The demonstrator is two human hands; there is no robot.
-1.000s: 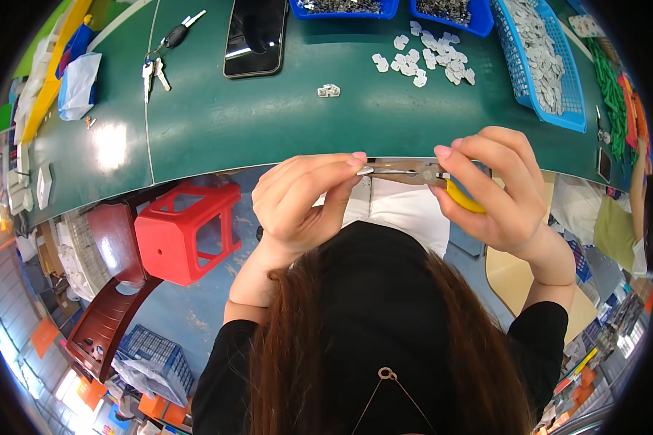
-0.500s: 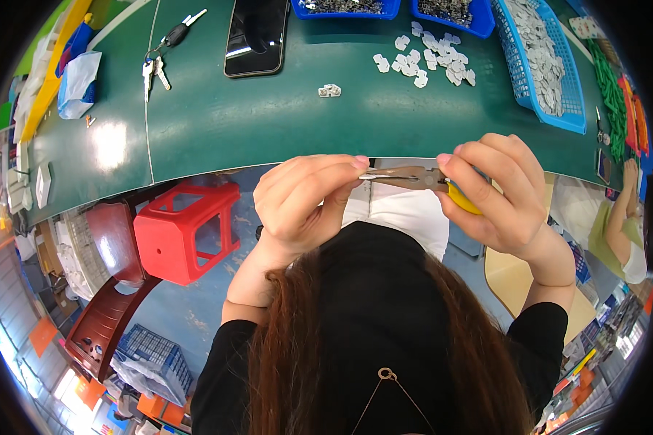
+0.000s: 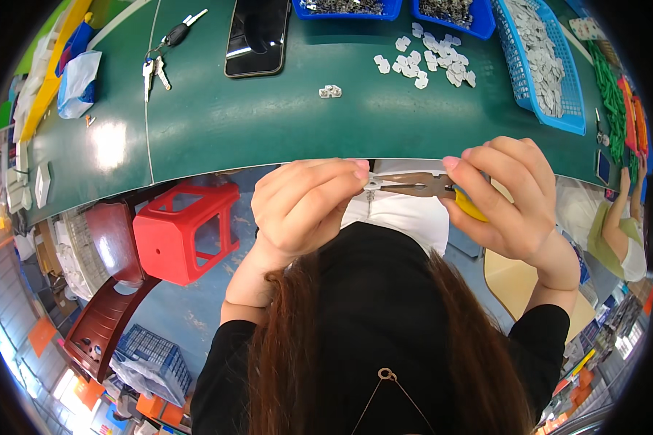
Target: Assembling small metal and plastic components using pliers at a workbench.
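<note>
My right hand is wrapped round the yellow handles of long-nosed pliers, just past the table's near edge. The jaws point left, slightly parted, with their tips at a small white piece. That piece is pinched between the fingertips of my left hand, which hide much of it. Whether the jaws touch it is too small to tell. On the green table lies a small white part with metal bits. Farther right is a loose heap of flat white pieces.
Two blue trays of small metal parts and a light-blue basket of white pieces line the far side. A phone and keys lie left. A red stool stands below. Another person's arm shows far right.
The pliers and my right hand have shifted slightly right and down, and more of the white piece shows at my left fingertips. My left hand has barely moved.
</note>
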